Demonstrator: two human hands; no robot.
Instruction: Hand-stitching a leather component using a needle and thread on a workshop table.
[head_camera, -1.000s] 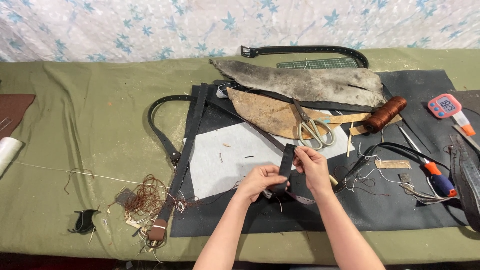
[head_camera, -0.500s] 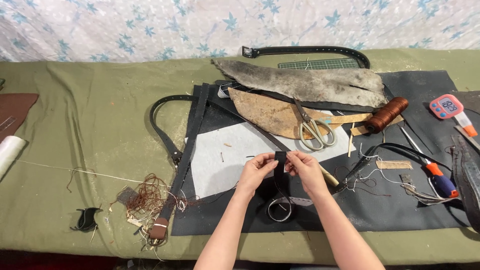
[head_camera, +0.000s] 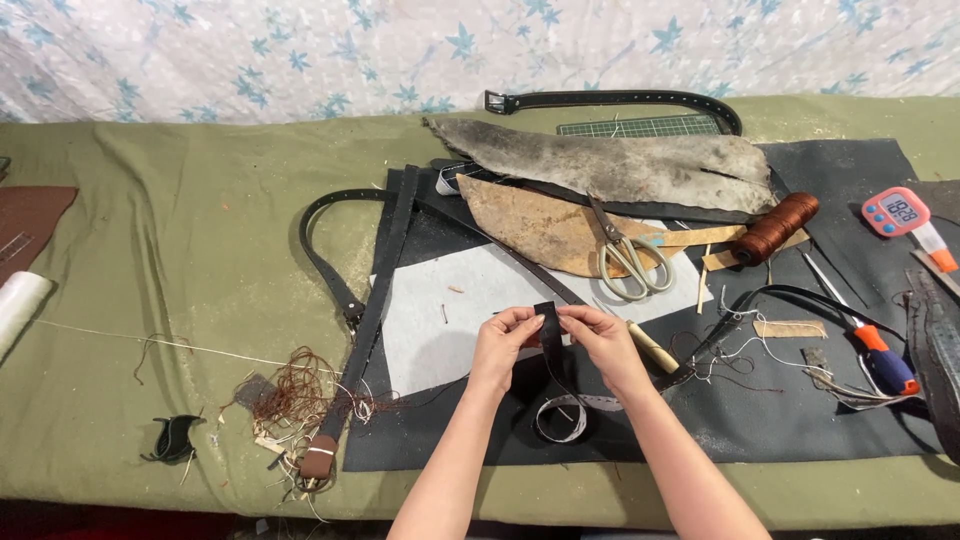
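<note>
Two hands, left hand (head_camera: 505, 335) and right hand (head_camera: 600, 335), grip pinching a black leather strip (head_camera: 548, 330) hanging lengthwise toward the person.

- Both hands, left hand (head_camera: 505, 340) and right hand (head_camera: 600, 340), pinch a short black leather strap (head_camera: 547, 325) above the table's (head_camera: 180, 260) near edge.
- Scissors (head_camera: 625, 255) lie on a tan hide (head_camera: 540, 225) behind them.
- A brown thread spool (head_camera: 777, 227) sits toward the right edge.
</note>
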